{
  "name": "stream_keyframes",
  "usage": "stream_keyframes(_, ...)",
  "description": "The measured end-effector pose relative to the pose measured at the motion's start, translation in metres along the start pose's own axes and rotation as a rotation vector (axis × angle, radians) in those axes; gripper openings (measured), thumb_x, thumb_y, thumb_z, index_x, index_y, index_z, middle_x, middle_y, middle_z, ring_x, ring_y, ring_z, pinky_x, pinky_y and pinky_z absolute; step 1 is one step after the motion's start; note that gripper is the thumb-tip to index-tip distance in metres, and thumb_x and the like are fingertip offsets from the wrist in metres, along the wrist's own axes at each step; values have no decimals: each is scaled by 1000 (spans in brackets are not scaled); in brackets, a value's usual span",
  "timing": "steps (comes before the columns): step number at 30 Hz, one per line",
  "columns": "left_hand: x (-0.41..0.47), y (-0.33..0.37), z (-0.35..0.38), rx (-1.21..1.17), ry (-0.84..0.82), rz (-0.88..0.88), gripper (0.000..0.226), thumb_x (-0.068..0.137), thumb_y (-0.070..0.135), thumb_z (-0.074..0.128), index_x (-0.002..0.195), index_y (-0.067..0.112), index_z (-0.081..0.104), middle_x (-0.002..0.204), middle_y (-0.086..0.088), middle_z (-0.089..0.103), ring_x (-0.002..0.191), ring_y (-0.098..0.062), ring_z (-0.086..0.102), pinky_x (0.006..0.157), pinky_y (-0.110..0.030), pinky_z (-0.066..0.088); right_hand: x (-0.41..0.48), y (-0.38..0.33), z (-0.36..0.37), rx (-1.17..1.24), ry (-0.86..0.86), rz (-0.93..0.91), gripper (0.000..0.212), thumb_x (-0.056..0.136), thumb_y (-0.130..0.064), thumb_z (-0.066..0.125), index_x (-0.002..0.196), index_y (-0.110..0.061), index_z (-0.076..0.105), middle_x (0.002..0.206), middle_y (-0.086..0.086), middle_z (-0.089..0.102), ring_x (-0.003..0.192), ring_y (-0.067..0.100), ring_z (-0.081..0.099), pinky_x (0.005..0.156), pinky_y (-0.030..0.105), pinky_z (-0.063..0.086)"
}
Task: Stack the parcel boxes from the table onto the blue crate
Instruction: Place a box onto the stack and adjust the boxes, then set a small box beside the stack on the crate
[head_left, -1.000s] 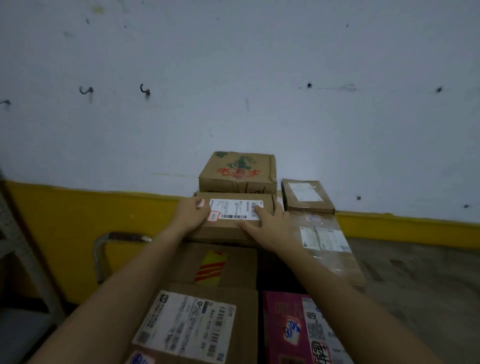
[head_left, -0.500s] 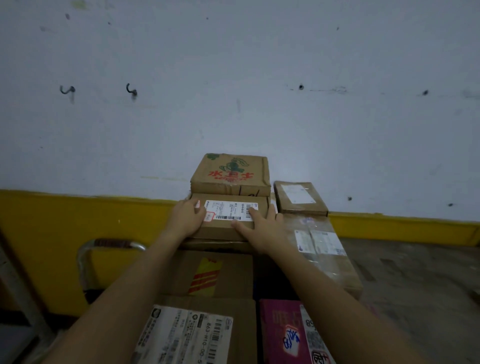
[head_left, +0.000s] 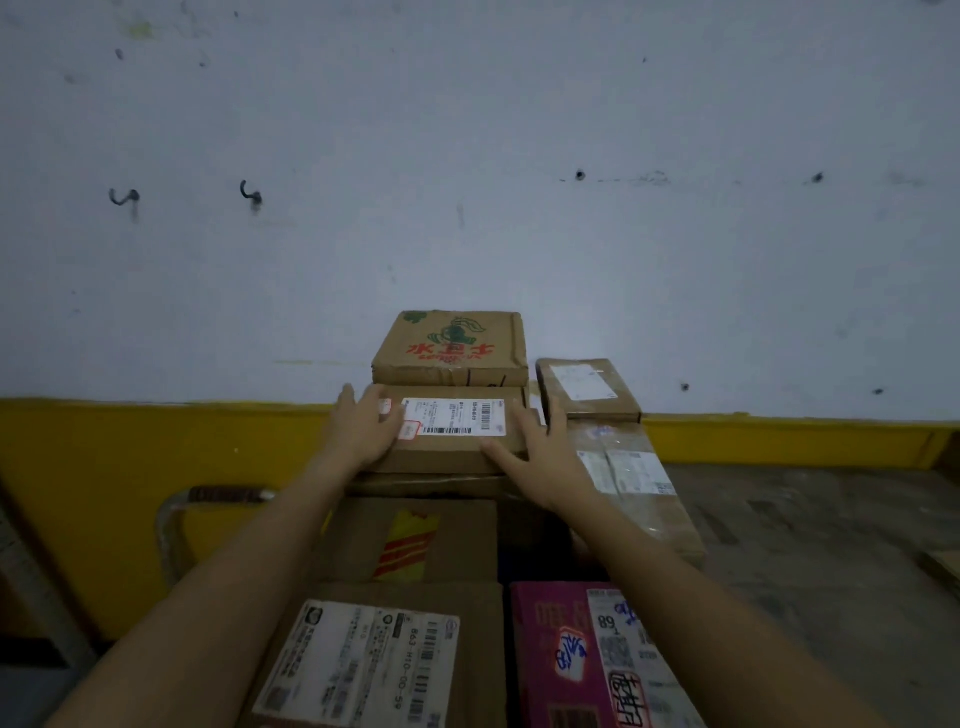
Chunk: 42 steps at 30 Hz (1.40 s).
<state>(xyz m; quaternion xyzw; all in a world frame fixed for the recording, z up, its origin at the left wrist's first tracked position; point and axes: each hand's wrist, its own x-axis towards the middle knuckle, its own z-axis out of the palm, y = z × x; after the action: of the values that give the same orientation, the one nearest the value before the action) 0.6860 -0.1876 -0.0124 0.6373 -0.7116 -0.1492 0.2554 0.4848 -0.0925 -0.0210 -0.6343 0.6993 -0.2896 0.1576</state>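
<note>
**Right hand (head_left: 540, 462) shifts off the shipping label (head_left: 453, 416) to the box's right edge**

Half a second ago the right hand's fingertips lay on the right corner of the shipping label. Now the fingers run straight along the right edge of the labelled parcel box (head_left: 447, 447), and the thumb lies on the top near the front edge. The left hand (head_left: 363, 431) has spread a little. It lies flat on the left part of the box top with its fingers straight and pointing toward the wall (head_left: 467, 156), and its thumb is beside the red stamp on the label. Neither hand curls round anything; both simply rest on the cardboard.

The labelled parcel box has hardly moved. It lies flat on a wider brown carton (head_left: 431, 486), touching the front face of the printed box (head_left: 452, 348), which has a green figure and red characters and sits higher.

To the right is a small taped box (head_left: 587, 389), and in front of it a long box wrapped in clear tape (head_left: 634, 483). Nearer the camera are a carton with red and yellow stripes (head_left: 410, 540), a magenta box (head_left: 550, 654) and a large carton with a big white label (head_left: 363, 660). A curved metal handle (head_left: 171, 519) stands to the left in front of the wall's yellow band (head_left: 156, 447).
</note>
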Motion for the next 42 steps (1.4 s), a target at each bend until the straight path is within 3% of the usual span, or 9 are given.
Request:
stream_keyframes(3,-12,17,-3,-2,98,25,52,97,35,44,144,14,34,153,-18,22,143,-33,15,114,-43,23,-16,13,-19,4,9,-18,71,91,-52,48,150,-32,13,159,3,-12,146,27,7,115,44,20)
stream_keyframes(7,-34,60,2,29,157,114,50,96,33,43,141,12,34,148,-16,33,138,-31,25,111,-45,29,-36,41,-47,-25,3,-34,71,92,-50,49,150,-29,15,159,5,-4,146,28,8,116,45,22)
stream_keyframes(13,-76,144,39,-30,119,236,48,96,29,43,138,7,37,143,-19,40,132,-35,32,111,-44,26,-83,102,-100,-68,-9,-94,66,94,-46,49,149,-25,21,157,4,15,143,21,18,112,34,24)
stream_keyframes(19,-125,226,90,-97,54,294,49,96,35,43,137,8,41,139,-16,46,127,-32,43,105,-44,38,-134,180,-160,-175,-23,-61,68,94,-48,46,151,-26,15,158,2,14,144,21,15,115,36,21)
stream_keyframes(21,-141,255,111,-134,28,262,51,96,31,45,139,6,39,145,-17,40,133,-33,37,109,-45,33,-153,211,-179,-182,-20,-50,68,94,-48,46,151,-26,16,157,2,16,144,22,17,116,37,22)
stream_keyframes(25,-179,310,160,-203,-82,245,49,96,33,44,136,4,39,138,-23,44,127,-38,39,106,-47,35,-181,265,-213,-188,-6,-8,68,94,-47,48,150,-24,19,155,5,21,143,25,19,115,37,22)
stream_keyframes(32,-193,375,222,-201,-243,306,58,97,35,44,147,10,25,152,-14,28,140,-30,27,113,-41,27,-195,318,-248,-196,17,50,66,95,-46,46,151,-27,16,157,5,15,144,26,16,114,38,21)
stream_keyframes(42,-194,456,319,-179,-490,367,56,98,32,43,146,10,24,152,-17,21,139,-34,25,112,-42,27,-219,422,-296,-127,88,314,64,94,-43,48,149,-30,19,158,6,13,145,24,14,115,36,18)
